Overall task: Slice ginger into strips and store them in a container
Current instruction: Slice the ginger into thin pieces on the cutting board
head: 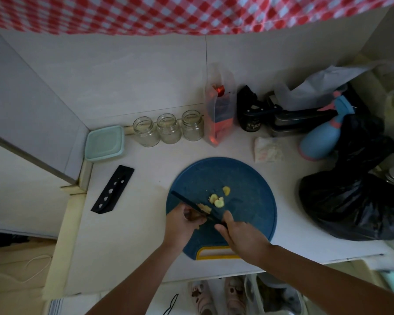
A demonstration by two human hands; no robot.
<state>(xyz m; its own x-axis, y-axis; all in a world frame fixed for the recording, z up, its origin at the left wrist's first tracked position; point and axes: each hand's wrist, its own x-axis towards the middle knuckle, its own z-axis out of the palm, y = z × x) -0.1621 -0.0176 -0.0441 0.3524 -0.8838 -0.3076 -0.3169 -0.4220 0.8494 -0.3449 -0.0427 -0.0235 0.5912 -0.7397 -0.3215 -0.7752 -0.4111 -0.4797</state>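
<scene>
Wall: you face a pale tiled wall [123, 76] with one vertical seam.
Cloth: a red-and-white checked cloth [191, 12] hangs above you.
Surface: your pale surface [127, 242] sits in a corner.
Light: dim, soft.

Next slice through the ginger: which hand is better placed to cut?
Right. The right hand holds the knife, its blade lying across the ginger piece on the cutting board; the left hand holds that piece steady.

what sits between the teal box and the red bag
Three open glass jars stand in a row along the wall between the teal box and the red bag, as the head view shows.
</scene>
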